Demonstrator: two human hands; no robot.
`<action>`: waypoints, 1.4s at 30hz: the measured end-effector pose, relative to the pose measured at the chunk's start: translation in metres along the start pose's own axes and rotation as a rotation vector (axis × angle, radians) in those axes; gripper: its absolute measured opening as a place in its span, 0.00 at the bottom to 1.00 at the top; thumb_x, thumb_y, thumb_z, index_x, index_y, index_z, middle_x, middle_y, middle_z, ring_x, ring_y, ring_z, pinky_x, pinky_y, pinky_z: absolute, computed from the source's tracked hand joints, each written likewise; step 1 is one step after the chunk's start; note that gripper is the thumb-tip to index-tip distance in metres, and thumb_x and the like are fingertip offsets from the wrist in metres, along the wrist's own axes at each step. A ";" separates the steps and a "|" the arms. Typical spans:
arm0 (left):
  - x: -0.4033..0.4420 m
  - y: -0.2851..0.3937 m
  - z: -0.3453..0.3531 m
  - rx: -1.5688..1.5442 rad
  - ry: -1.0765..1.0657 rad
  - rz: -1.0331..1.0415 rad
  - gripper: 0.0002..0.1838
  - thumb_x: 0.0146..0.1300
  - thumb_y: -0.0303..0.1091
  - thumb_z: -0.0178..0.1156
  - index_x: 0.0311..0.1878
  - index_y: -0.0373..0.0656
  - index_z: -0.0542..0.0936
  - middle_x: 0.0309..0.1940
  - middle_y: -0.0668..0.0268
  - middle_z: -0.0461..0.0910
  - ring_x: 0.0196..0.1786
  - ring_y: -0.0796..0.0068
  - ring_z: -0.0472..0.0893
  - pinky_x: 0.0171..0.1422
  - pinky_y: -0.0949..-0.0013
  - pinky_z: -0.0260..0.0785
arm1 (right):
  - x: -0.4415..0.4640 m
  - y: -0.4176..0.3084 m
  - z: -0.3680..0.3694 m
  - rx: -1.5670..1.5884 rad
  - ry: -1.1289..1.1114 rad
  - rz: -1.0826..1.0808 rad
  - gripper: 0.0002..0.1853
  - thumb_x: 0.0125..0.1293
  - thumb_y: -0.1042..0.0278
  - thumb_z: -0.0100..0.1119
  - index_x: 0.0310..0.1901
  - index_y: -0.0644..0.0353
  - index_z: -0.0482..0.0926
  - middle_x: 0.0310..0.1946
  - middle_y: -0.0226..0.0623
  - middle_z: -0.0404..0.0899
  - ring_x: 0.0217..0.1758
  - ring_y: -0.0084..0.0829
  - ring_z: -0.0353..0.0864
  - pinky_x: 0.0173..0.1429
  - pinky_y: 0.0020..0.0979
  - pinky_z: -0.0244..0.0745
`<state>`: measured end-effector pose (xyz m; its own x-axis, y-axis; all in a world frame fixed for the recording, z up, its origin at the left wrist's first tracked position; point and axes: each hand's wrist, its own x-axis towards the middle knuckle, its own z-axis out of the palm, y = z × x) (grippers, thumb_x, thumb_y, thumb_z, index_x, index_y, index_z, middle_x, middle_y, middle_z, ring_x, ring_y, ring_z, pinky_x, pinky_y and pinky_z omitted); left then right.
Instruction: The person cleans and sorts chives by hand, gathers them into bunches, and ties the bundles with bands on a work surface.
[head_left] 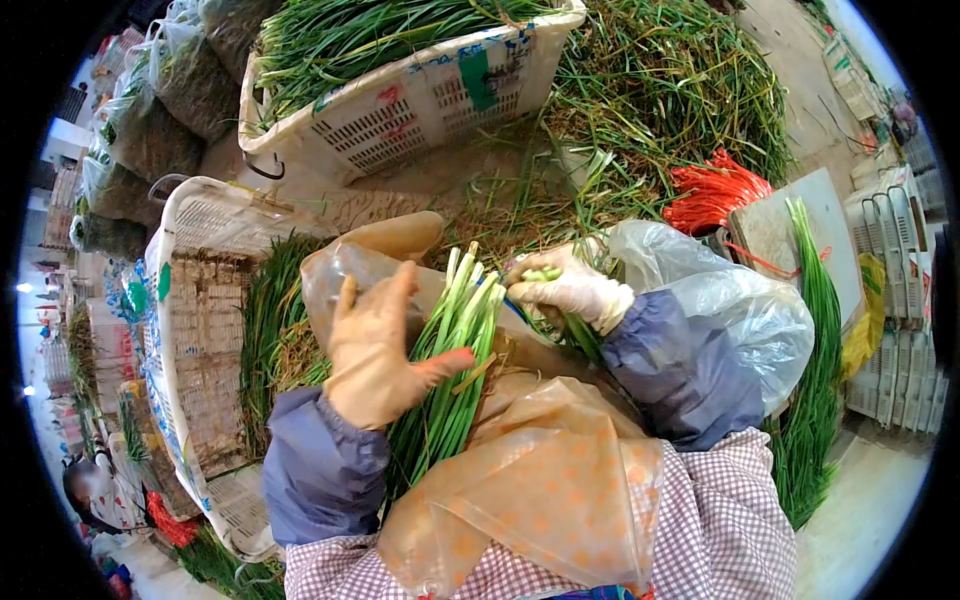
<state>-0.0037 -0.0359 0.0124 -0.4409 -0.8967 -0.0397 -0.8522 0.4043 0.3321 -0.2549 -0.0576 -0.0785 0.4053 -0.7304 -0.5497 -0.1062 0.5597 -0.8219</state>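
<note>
Stalk bunch (455, 370), green: laid over the plastic sheet (560, 460) on the lap, pale ends pointed away from the body, long axis slanted toward the left sleeve (325, 465). Left hand (375, 345): nearer, set at the bunch's left side, fingers spread apart, thumb extended over the stalks; contact cannot be told. Right hand (575, 290): placed beyond the right side, closed on a few loose stalks (583, 338). Surroundings: crate (205, 330) at left, cut greens (680, 90) heaped ahead, red ties (715, 195) at right.

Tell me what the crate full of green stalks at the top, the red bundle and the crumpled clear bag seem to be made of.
Crate: off-white, matt hard plastic, judging by its moulded slots and rim.
Red bundle: probably thin plastic strands, from their bright, even colour.
Clear bag: thin, glossy plastic film, see-through with sharp creases and highlights.
</note>
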 end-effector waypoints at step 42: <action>0.010 -0.028 0.018 -1.894 -0.157 -0.530 0.23 0.55 0.28 0.58 0.57 0.41 0.71 0.40 0.64 0.79 0.36 0.75 0.80 0.37 0.72 0.75 | -0.026 -0.089 -0.082 0.315 0.788 -0.696 0.09 0.58 0.60 0.62 0.33 0.56 0.83 0.22 0.29 0.77 0.21 0.20 0.72 0.26 0.22 0.66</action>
<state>0.0104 -0.0533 -0.0138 -0.3943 -0.7777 -0.4896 0.4109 -0.6257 0.6631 -0.3306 -0.1204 -0.0032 -0.4194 -0.9077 -0.0135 0.2025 -0.0791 -0.9761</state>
